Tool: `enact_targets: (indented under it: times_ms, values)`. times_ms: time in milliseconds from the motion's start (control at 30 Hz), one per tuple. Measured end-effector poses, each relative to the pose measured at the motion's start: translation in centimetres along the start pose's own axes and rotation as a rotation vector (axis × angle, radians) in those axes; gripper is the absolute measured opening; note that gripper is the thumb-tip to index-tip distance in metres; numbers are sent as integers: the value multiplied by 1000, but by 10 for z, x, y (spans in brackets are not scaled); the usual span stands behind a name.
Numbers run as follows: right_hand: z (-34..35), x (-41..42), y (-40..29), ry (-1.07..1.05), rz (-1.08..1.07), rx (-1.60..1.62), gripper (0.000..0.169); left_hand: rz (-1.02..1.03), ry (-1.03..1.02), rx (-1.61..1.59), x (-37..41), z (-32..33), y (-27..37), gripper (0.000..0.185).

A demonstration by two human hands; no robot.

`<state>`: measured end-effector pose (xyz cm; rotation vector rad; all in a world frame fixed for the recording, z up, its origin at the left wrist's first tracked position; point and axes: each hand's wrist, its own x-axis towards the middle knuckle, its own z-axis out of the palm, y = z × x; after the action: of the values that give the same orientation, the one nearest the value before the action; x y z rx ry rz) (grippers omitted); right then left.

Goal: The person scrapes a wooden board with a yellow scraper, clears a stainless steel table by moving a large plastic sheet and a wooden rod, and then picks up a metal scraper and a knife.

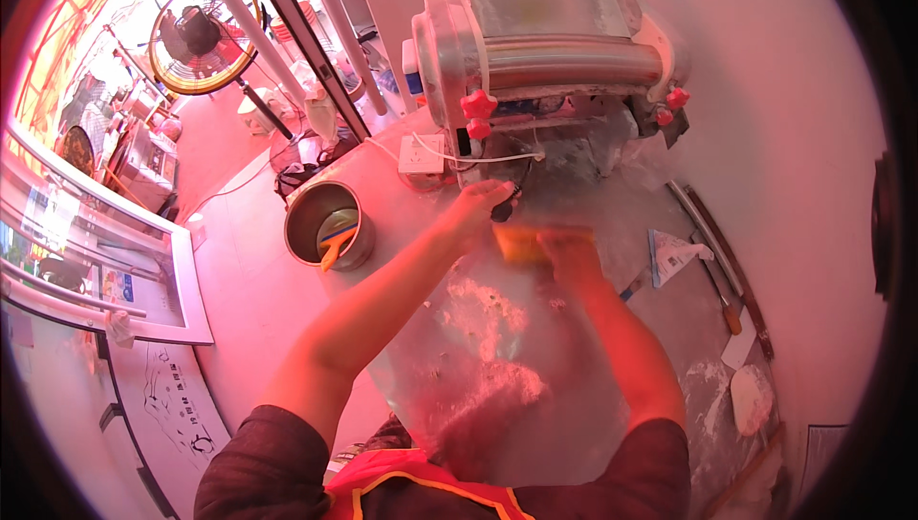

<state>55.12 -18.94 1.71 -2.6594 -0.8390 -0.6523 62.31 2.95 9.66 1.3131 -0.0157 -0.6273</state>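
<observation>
My left hand (482, 210) pinches a small black object (505, 208), apparently a plug on a dark cord, just in front of the dough sheeter (574, 64). Beside it, my right hand (574, 256) grips a yellow block (525, 244), blurred by motion; whether it is a sponge or a scraper cannot be told. Both are over the metal worktable (574, 384), where patches of white flour (495, 319) are scattered. Behind my left hand, a white cable runs from a socket box (422, 154) towards the machine.
Left of my forearm stands a metal pot (294, 222) holding an orange-handled brush (338, 244). Along the right edge lie a packet (673, 258), long rods (724, 254), a wooden-handled tool (730, 318) and a pale floury lump (751, 399). A standing fan (197, 32) is beyond the doorway.
</observation>
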Motion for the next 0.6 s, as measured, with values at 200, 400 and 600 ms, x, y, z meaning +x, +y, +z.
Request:
enact_targets:
  times_ms: [200,400,600]
  values:
    - [-70,-27,-1,-142,211,-147,21,-29,-19,143,15,40,-53,42]
    - [-41,-16,12,-293,453,-234,31,222,-1,361,-34,23,-42,40]
    - [-43,-54,-90,-196,134,-30,35,-147,-259,656,-204,-77,-34,34]
